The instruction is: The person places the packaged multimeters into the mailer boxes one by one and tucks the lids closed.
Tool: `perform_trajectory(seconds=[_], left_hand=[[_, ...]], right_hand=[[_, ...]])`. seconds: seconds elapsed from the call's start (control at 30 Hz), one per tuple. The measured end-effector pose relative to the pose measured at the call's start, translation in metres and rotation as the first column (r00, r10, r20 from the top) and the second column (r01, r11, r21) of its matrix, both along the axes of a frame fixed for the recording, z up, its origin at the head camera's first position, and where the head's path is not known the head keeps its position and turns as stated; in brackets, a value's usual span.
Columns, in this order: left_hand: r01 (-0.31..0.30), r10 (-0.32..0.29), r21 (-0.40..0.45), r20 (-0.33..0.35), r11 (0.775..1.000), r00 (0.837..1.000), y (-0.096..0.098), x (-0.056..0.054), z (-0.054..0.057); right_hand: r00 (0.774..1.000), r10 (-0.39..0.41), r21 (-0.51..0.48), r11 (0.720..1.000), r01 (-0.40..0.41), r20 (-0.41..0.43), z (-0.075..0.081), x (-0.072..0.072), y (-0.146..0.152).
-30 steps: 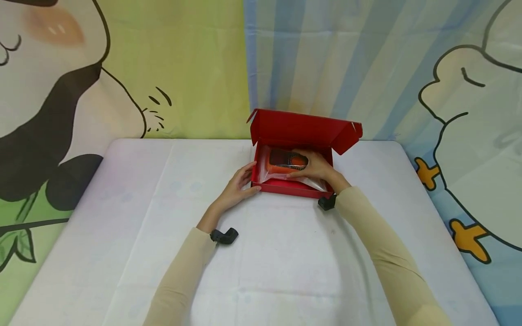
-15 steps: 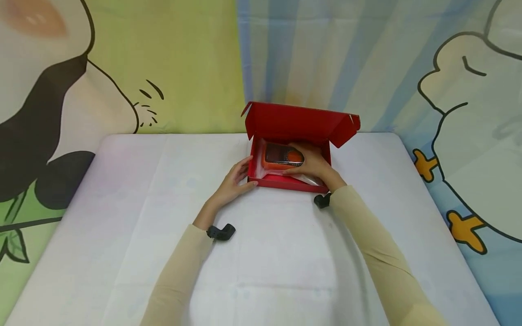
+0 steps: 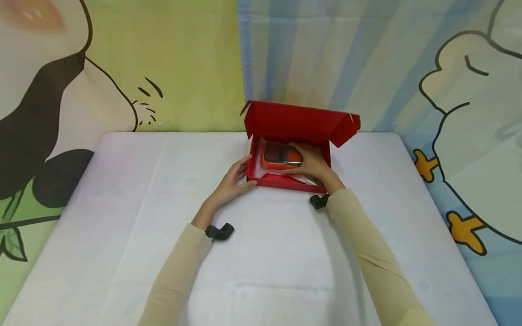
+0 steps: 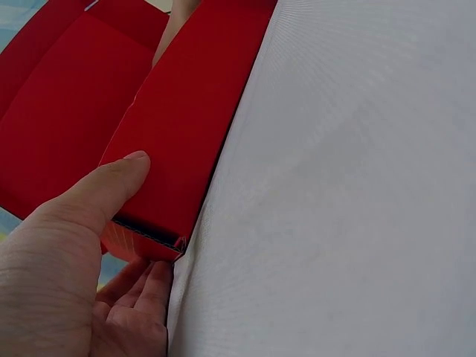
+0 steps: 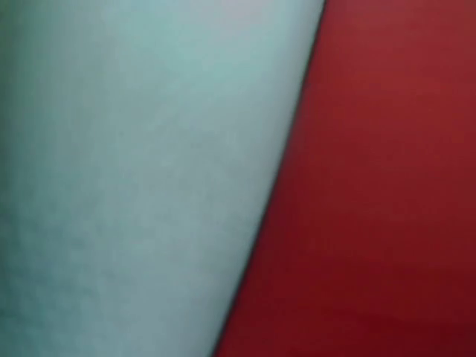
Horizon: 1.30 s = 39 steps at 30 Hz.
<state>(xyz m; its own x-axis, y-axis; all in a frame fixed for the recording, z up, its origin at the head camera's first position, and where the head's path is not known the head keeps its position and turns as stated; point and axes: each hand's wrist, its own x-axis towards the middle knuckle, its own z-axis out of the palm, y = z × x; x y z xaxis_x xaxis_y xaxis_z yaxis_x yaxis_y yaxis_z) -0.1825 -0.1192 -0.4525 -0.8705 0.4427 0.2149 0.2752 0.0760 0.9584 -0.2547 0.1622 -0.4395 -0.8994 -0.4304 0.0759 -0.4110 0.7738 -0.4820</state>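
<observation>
An open red cardboard box (image 3: 281, 184) stands near the back edge of the table. Inside lies an orange device with a dark face (image 3: 274, 153), wrapped in a clear plastic bag (image 3: 311, 180). My right hand (image 3: 311, 162) reaches into the box, thumb and fingers curled round the device's right end. At the box's front left corner, my left hand (image 3: 230, 184) grips the cardboard; the left wrist view has its thumb (image 4: 123, 182) on the front wall and its fingers along the side. The right wrist view is filled by white cloth and red cardboard, so the right fingers are hidden there.
The box's lid (image 3: 297, 120) stands raised at the back, with side flaps spread. A white cloth (image 3: 269, 253) covers the table. Behind it hang printed curtains (image 3: 195, 68) with cartoon animals. Each wrist carries a small black camera (image 3: 220, 232).
The head view has shifted slightly, moving the scene up and left. My right wrist has turned a little, while both hands keep their holds on the device and the box.
</observation>
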Motion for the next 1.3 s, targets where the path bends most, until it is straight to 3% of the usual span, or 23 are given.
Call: perform_trajectory(seconds=[0.57, 0.93, 1.3], left_hand=[[-0.017, 0.017, 0.008, -0.005, 1.000, 1.000, 0.000, 0.004, 0.005], [0.002, -0.002, 0.018, -0.017, 1.000, 1.000, 0.003, -0.001, 0.005], [0.007, -0.007, 0.007, -0.005, 1.000, 1.000, 0.000, 0.000, -0.001]], right_hand=[[1.000, 0.002, 0.059, 0.998, -0.001, -0.012, 0.006, 0.000, -0.002], [1.000, -0.015, 0.071, 0.997, 0.017, -0.019, 0.012, 0.001, 0.000], [1.000, 0.003, 0.083, 0.997, -0.001, -0.023, 0.001, 0.003, -0.002]])
